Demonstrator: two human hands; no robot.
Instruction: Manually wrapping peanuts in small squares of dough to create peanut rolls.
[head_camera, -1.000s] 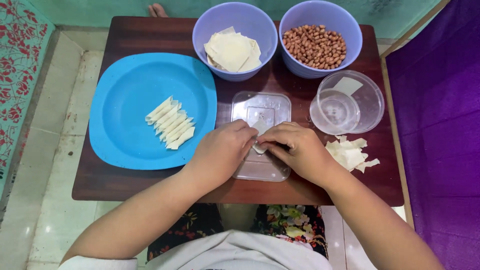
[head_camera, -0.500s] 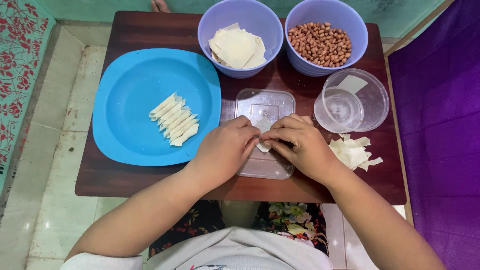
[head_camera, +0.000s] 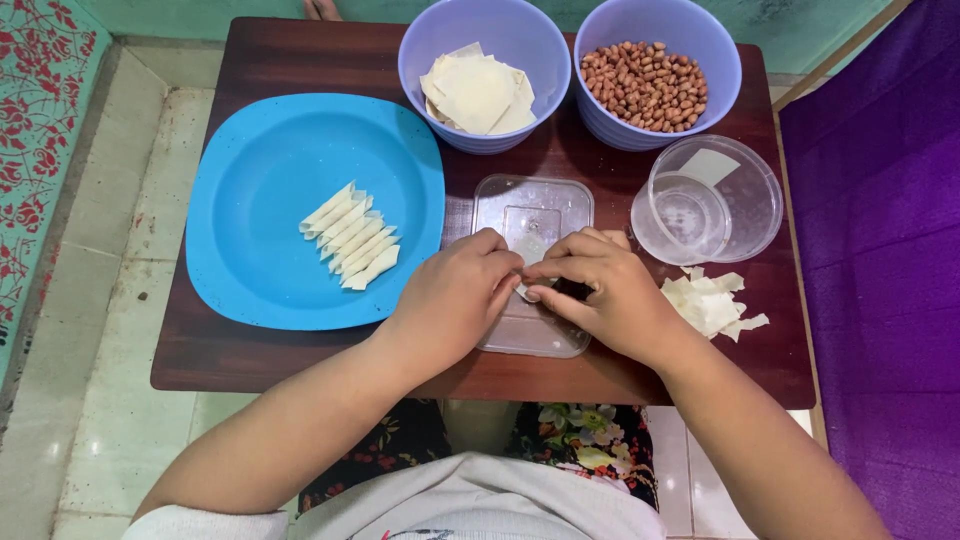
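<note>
Both hands, left hand (head_camera: 455, 295) and right hand (head_camera: 605, 290), met fingertip to fingertip over the clear plastic lid (head_camera: 530, 215), pinching a small pale wrapper piece (head_camera: 524, 290) (mostly hidden) between them. Finished rolls (head_camera: 350, 238) lay on the blue plate (head_camera: 250, 170); wrapper scraps (head_camera: 712, 303) sat just beside the right hand.

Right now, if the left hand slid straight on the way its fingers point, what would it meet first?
The left hand points right, so it would meet the right hand at once; their fingertips already seem to touch over the clear lid. Depth is unclear.
</note>
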